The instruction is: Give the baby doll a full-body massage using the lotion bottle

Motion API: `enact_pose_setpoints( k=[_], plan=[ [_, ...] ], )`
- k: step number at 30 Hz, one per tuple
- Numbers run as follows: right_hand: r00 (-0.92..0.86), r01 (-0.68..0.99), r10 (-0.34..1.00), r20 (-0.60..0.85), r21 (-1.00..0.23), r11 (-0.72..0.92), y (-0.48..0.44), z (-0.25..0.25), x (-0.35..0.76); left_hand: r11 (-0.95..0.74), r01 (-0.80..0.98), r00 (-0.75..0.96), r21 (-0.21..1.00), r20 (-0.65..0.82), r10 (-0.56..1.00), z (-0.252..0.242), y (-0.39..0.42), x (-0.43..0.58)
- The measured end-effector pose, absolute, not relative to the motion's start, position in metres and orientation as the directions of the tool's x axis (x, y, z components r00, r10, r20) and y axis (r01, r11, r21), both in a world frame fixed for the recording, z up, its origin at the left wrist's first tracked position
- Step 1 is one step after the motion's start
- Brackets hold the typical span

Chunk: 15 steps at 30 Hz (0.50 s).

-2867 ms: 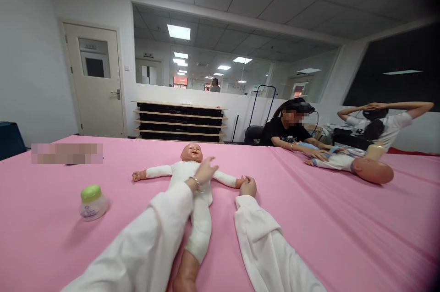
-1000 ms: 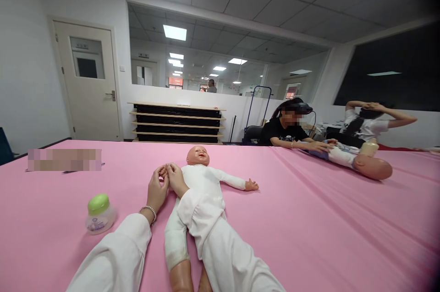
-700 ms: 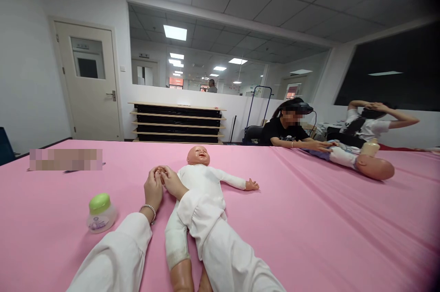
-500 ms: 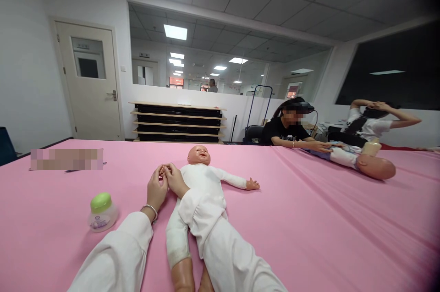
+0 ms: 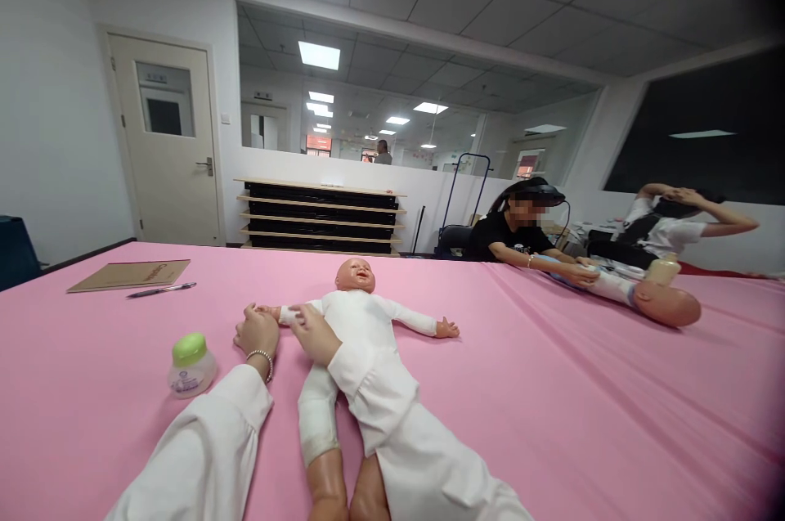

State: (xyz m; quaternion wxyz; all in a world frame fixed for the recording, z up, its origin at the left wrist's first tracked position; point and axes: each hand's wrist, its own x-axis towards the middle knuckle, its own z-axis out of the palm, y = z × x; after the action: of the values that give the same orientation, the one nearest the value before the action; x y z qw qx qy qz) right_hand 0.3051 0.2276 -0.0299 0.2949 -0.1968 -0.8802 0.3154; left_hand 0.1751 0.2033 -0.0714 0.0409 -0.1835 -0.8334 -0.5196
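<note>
A baby doll (image 5: pixel 361 325) in a white suit lies on its back on the pink-covered table (image 5: pixel 552 423), arms spread. My left hand (image 5: pixel 257 333), with a beaded bracelet at the wrist, is closed beside the doll's hand (image 5: pixel 268 312) at the end of the arm on the left, fingers curled around its tip. My right hand (image 5: pixel 314 331) rests over that arm's sleeve near the doll's chest, its fingers apart. Left of my left hand stands a clear jar with a green lid (image 5: pixel 191 366).
A brown notebook (image 5: pixel 132 274) and a pen (image 5: pixel 160 290) lie at the back left. Across the table on the right, a person in black (image 5: pixel 512 235) handles another doll (image 5: pixel 666 302) beside a bottle (image 5: pixel 662 269). Another person (image 5: pixel 666 222) sits behind, arms raised.
My hands, together before, have moved apart. My left hand has shifted left towards the doll's hand, and the doll's forearm shows between them. My right hand's fingers have opened.
</note>
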Motion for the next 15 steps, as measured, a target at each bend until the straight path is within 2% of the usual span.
enact_pose_setpoints(
  k=[3,5,9,10,12,14,15],
  plan=[
    [-0.918,0.001,0.209,0.337,-0.525,0.851,0.189,-0.024,0.347,0.436,0.336,-0.937,0.835,0.25,0.245,-0.071,0.199,0.181],
    [-0.958,-0.094,0.032,0.284,-0.418,0.904,0.166,-0.025,0.376,0.429,0.368,-0.928,0.825,0.295,0.228,-0.067,0.199,0.19],
    [-0.957,-0.195,-0.125,0.262,-0.263,0.945,0.143,-0.035,0.418,0.323,0.525,-0.848,0.788,0.453,0.274,-0.022,0.195,0.229],
    [-0.951,-0.223,-0.159,0.267,-0.228,0.948,0.141,-0.037,0.423,0.253,0.577,-0.809,0.777,0.501,0.307,-0.003,0.186,0.244],
    [-0.937,-0.283,-0.236,0.257,-0.164,0.945,0.142,-0.04,0.428,-0.172,0.612,-0.664,0.772,0.62,0.418,0.039,0.155,0.279],
    [-0.931,-0.321,-0.292,0.219,-0.115,0.94,0.144,-0.043,0.428,-0.481,0.54,-0.385,0.691,0.711,0.588,0.071,0.107,0.314],
    [-0.933,-0.323,-0.301,0.196,-0.097,0.941,0.144,-0.044,0.427,-0.559,0.508,-0.261,0.655,0.736,0.625,0.08,0.081,0.328]
  ],
)
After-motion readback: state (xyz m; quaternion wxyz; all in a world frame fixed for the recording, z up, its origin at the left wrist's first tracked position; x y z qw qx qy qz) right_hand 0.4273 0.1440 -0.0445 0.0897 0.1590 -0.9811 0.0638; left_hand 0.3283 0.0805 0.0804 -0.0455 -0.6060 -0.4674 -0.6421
